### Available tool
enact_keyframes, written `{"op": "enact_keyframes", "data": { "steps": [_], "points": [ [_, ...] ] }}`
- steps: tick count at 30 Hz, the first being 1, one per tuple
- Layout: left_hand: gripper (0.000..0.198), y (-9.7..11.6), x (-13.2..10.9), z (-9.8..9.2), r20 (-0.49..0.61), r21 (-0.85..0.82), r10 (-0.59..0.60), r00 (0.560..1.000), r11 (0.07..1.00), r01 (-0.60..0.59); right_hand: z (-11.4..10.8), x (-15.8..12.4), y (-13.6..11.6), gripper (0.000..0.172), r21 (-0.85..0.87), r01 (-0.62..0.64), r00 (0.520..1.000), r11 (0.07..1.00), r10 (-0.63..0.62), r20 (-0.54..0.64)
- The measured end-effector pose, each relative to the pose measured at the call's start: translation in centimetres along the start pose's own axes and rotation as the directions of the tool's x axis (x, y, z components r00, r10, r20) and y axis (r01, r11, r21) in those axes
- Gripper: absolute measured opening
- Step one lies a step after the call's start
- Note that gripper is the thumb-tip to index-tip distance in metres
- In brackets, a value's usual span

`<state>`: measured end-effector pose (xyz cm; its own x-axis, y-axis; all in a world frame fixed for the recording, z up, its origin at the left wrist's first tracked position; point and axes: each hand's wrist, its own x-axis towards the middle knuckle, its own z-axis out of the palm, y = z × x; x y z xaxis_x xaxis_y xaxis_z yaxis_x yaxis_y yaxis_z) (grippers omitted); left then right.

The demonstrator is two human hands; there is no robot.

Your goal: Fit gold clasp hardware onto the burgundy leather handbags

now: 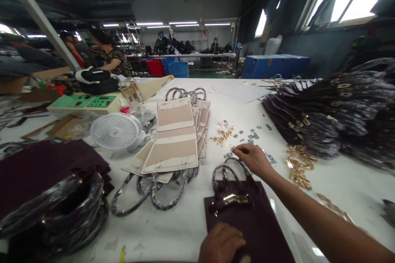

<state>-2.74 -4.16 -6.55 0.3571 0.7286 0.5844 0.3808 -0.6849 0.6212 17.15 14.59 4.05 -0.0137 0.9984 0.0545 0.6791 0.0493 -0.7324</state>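
My left hand (220, 242) rests on a dark maroon handbag panel (262, 222) with its fingers curled together; what they hold, if anything, is hidden. Plastic-wrapped handles (226, 170) rise from the panel's top, and a gold metal clasp (236, 199) lies across its strap. Beyond the handles, my right hand (254, 159) reaches over the table with thumb and fingers pinched at a small metal piece (233, 148). Just past those fingertips are scattered gold prong fasteners (222, 133) and flat silver washers (253, 135).
Stacked beige-lined panels (173, 152) with wrapped handles lie left of centre. A white fan (116, 130) and a green-topped control box (89, 102) stand behind. Dark bag pieces are piled left (46, 176) and right (324, 119). Gold hardware (298, 166) lies at right. A co-worker (111, 57) sits behind.
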Motion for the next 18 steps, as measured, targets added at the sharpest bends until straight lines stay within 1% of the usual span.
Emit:
{"op": "enact_keyframes", "data": {
  "steps": [1,2,3,4,5,6,7,8,9,10,11,12,13,15,16,17,18],
  "points": [
    [0.019,0.7,0.7,-0.8,-0.013,-0.089,-0.104,0.995,0.991,0.102,-0.5,-2.8,-0.5,0.027,0.127,-0.008,0.999,0.992,0.001,0.053],
    [0.024,1.6,1.3,-1.7,-0.022,-0.186,-0.265,0.964,0.948,0.256,-0.7,-5.7,-0.9,0.030,0.271,-0.034,0.992,0.962,-0.001,0.128],
    [0.027,2.6,2.0,-2.5,0.010,-0.295,-0.429,0.903,0.862,0.412,-0.7,-8.6,-1.2,0.033,0.411,-0.078,0.976,0.908,-0.015,0.217],
    [0.032,3.6,2.7,-3.3,0.064,-0.405,-0.555,0.830,0.746,0.530,-0.5,-11.4,-1.3,0.034,0.530,-0.139,0.954,0.837,-0.030,0.297],
    [0.039,4.6,3.3,-4.0,0.125,-0.508,-0.607,0.785,0.641,0.576,-0.2,-14.0,-1.4,0.035,0.613,-0.205,0.932,0.763,-0.040,0.361],
    [0.044,5.4,3.7,-4.4,0.180,-0.584,-0.615,0.768,0.561,0.587,0.3,-16.3,-1.3,0.036,0.670,-0.264,0.913,0.694,-0.043,0.405],
    [0.045,6.2,3.9,-4.7,0.221,-0.631,-0.603,0.766,0.511,0.584,0.8,-18.3,-1.1,0.036,0.707,-0.310,0.902,0.636,-0.037,0.429],
    [0.043,6.8,4.0,-4.8,0.242,-0.656,-0.579,0.779,0.494,0.571,1.2,-19.9,-0.9,0.037,0.731,-0.339,0.898,0.591,-0.027,0.438],
    [0.040,7.4,3.9,-4.7,0.247,-0.661,-0.559,0.791,0.499,0.560,1.6,-21.2,-0.7,0.039,0.747,-0.354,0.898,0.563,-0.019,0.440],
    [0.035,7.9,3.6,-4.5,0.241,-0.654,-0.547,0.801,0.518,0.551,1.7,-22.2,-0.5,0.040,0.750,-0.358,0.897,0.556,-0.018,0.441],
    [0.032,8.4,3.3,-4.3,0.224,-0.641,-0.542,0.810,0.544,0.541,1.7,-23.0,-0.4,0.040,0.742,-0.348,0.899,0.573,-0.019,0.437],
    [0.029,8.8,2.8,-4.1,0.202,-0.626,-0.542,0.816,0.569,0.533,1.5,-23.6,-0.3,0.040,0.725,-0.318,0.911,0.611,-0.016,0.412],
    [0.028,9.2,2.4,-3.9,0.178,-0.608,-0.546,0.819,0.593,0.528,1.1,-24.1,-0.3,0.039,0.703,-0.267,0.934,0.660,-0.002,0.357],
    [0.027,10.0,1.5,-3.5,0.136,-0.545,-0.549,0.825,0.654,0.525,0.1,-25.0,-0.3,0.034,0.643,-0.123,0.986,0.756,0.018,0.167],
    [0.026,10.4,1.2,-3.5,0.121,-0.500,-0.543,0.831,0.690,0.523,-0.3,-25.5,-0.3,0.030,0.610,-0.044,0.998,0.791,0.006,0.064],
    [0.026,10.8,1.0,-3.4,0.112,-0.451,-0.532,0.840,0.726,0.520,-0.7,-25.9,-0.3,0.025,0.581,0.027,1.000,0.813,-0.023,-0.014],
    [0.025,11.2,0.9,-3.4,0.110,-0.402,-0.515,0.850,0.759,0.512,-1.0,-26.4,-0.3,0.020,0.560,0.087,0.996,0.824,-0.064,-0.060]
  ]
}}
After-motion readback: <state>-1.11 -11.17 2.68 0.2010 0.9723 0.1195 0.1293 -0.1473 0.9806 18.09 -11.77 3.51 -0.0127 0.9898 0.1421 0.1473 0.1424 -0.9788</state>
